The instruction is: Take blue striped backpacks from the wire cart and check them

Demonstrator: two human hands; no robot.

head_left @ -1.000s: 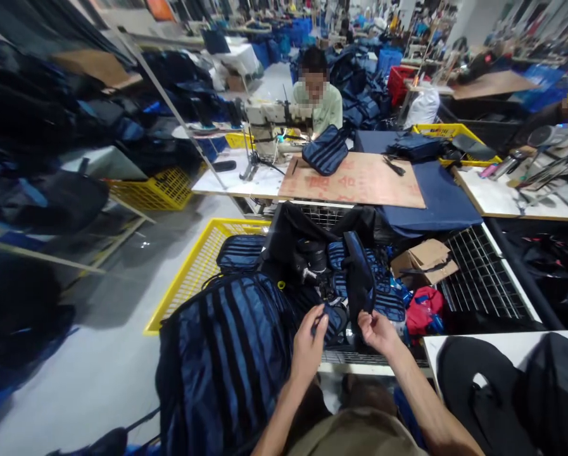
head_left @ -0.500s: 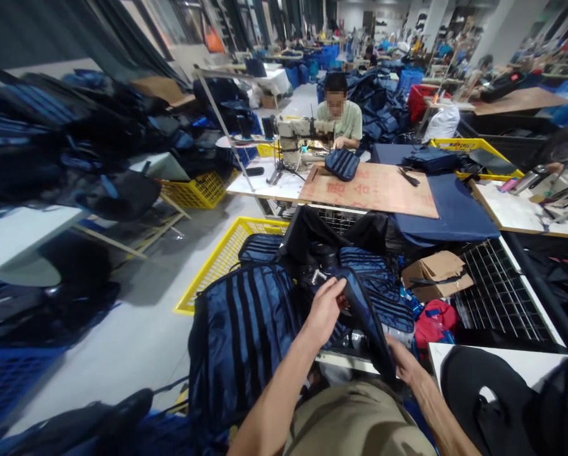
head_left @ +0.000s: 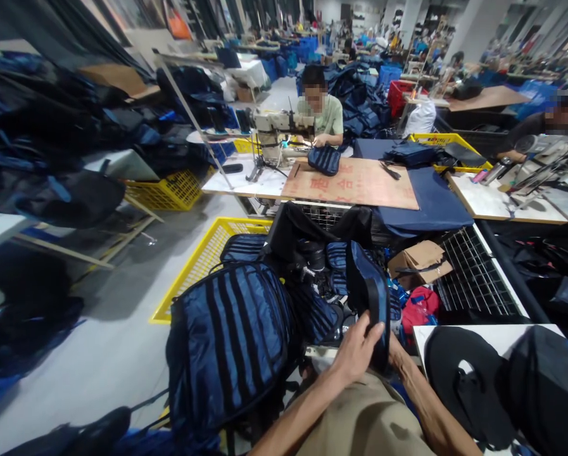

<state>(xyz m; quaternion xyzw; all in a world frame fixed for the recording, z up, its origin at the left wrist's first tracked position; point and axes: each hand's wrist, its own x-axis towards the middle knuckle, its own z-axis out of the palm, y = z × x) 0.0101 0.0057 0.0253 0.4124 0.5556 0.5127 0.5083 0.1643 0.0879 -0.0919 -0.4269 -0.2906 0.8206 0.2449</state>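
At lower centre, my left hand (head_left: 358,349) pinches a dark pouch (head_left: 368,284); whether my right hand (head_left: 397,356) does, I cannot tell.

Muted, diffuse light, with a small bright glow at the sewing machine (head_left: 278,123) towards twelve; soft shadow on the floor (head_left: 132,329) near nine — edges stretched, left side smeared.

2 wearer's hands (head_left: 358,348), 1 held pouch (head_left: 368,288), 1 large backpack (head_left: 233,342)

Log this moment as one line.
left hand: holding dark pouch; right hand: behind pouch, mostly hidden; nearby: striped backpack; ahead: co-worker at sewing machine
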